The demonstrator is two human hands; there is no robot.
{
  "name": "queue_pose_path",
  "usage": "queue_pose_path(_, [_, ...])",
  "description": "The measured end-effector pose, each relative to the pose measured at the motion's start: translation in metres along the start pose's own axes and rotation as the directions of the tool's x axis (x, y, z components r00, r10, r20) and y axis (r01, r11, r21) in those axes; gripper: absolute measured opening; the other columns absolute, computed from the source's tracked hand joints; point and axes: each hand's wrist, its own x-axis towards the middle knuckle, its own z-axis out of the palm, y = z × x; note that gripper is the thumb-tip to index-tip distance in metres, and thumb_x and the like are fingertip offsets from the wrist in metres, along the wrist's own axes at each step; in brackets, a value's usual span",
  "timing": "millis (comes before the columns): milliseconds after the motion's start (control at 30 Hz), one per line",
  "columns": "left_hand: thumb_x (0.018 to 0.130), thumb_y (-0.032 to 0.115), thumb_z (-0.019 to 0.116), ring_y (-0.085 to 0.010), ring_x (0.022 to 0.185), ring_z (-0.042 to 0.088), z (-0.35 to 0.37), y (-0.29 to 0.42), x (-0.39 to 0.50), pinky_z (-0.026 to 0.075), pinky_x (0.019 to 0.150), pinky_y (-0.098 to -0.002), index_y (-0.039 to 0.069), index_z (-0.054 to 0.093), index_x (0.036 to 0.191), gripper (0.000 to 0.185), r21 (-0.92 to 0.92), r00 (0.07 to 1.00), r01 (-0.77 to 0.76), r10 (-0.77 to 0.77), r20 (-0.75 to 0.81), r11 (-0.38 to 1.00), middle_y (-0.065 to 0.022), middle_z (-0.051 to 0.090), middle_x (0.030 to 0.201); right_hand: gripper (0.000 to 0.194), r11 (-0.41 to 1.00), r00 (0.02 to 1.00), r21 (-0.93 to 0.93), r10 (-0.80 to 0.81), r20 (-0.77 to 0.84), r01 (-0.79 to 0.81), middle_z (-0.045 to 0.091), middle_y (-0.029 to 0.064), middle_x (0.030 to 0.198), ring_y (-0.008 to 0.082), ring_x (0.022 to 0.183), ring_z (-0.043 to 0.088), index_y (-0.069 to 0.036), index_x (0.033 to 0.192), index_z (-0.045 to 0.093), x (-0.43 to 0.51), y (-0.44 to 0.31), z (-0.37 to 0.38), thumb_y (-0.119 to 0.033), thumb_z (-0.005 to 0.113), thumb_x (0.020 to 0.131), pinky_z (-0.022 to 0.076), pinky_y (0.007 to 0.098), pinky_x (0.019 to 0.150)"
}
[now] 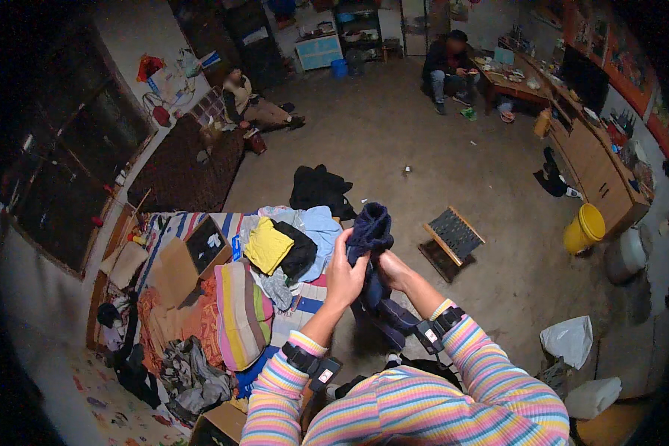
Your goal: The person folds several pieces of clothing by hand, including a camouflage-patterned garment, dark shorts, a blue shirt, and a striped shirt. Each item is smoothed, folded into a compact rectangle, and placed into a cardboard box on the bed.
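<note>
A dark navy knitted garment (372,226) is bunched up between my two hands, its rolled or gathered end on top and long dark parts hanging below. On its left side my left hand (348,273) grips it, thumb and fingers around the fabric. My right hand (394,269) holds it from the right, lower down, with its fingers partly hidden behind the cloth. Left of my hands, a folded yellow cloth (268,246) lies on a black garment (304,251) and a light blue garment (321,228) on the bed.
An open cardboard box (170,273), a striped pillow (240,318) and rumpled clothes cover the bed. Black clothing (319,189) lies beyond it. A woven stool (454,234) and a yellow bucket (584,228) stand at right. One person sits at far left, another by the table (510,83).
</note>
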Motion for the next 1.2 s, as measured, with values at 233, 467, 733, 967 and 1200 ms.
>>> queue_pose_path(233, [0.079,0.004,0.062,-0.0397,0.110,0.055,0.008,0.002,-0.026,0.047,0.088,-0.0422,0.006,0.045,0.127,0.051,0.073,0.987,-0.138,0.131,0.094,0.988,-0.0202,0.056,0.119,0.026,0.998,0.994,0.067,0.019,-0.111,-0.011,0.065,0.0026,0.103,0.0164,0.092,0.062,-0.013,0.110,0.063,0.019,0.029,-0.008,-0.031,0.053,0.095,0.0513,0.0325,0.080])
queue_pose_path(467, [0.076,0.002,0.062,-0.0351,0.108,0.057,0.003,0.001,-0.044,0.045,0.091,-0.0388,0.005,0.049,0.124,0.051,-0.006,0.947,-0.177,0.172,0.270,0.984,-0.0166,0.058,0.114,0.027,0.998,0.994,-0.047,0.026,-0.103,-0.031,0.064,0.0023,0.105,0.0162,0.093,0.061,-0.012,0.112,0.061,0.032,0.047,-0.020,-0.031,0.053,0.095,0.0506,0.0322,0.082])
queue_pose_path(733, [0.078,0.003,0.066,-0.0304,0.102,0.062,-0.011,-0.011,-0.032,0.047,0.087,-0.0358,0.004,0.050,0.123,0.048,-0.009,0.974,-0.138,0.137,0.183,0.990,-0.0169,0.062,0.110,0.029,0.993,0.992,-0.100,0.048,-0.114,-0.060,0.063,0.0020,0.108,0.0160,0.095,0.060,-0.012,0.115,0.060,0.032,0.058,-0.028,-0.032,0.053,0.095,0.0499,0.0318,0.083])
queue_pose_path(967, [0.079,0.009,0.067,-0.0366,0.107,0.059,-0.009,-0.016,-0.039,0.046,0.089,-0.0395,0.005,0.049,0.123,0.048,-0.003,0.980,-0.066,0.065,0.187,0.998,-0.0192,0.061,0.113,0.031,0.983,0.987,-0.151,0.088,-0.132,-0.108,0.062,0.0017,0.110,0.0158,0.097,0.059,-0.011,0.117,0.058,0.016,0.081,-0.048,-0.032,0.054,0.095,0.0492,0.0315,0.085])
queue_pose_path(1200, [0.078,0.004,0.068,-0.0253,0.102,0.061,-0.010,-0.013,-0.042,0.046,0.090,-0.0334,0.001,0.049,0.123,0.048,-0.061,0.983,0.010,0.001,0.183,0.998,-0.0152,0.061,0.111,0.033,0.970,0.976,-0.169,0.149,-0.157,-0.176,0.061,0.0015,0.112,0.0156,0.099,0.058,-0.011,0.119,0.057,-0.007,0.104,-0.064,-0.032,0.054,0.095,0.0485,0.0312,0.086])
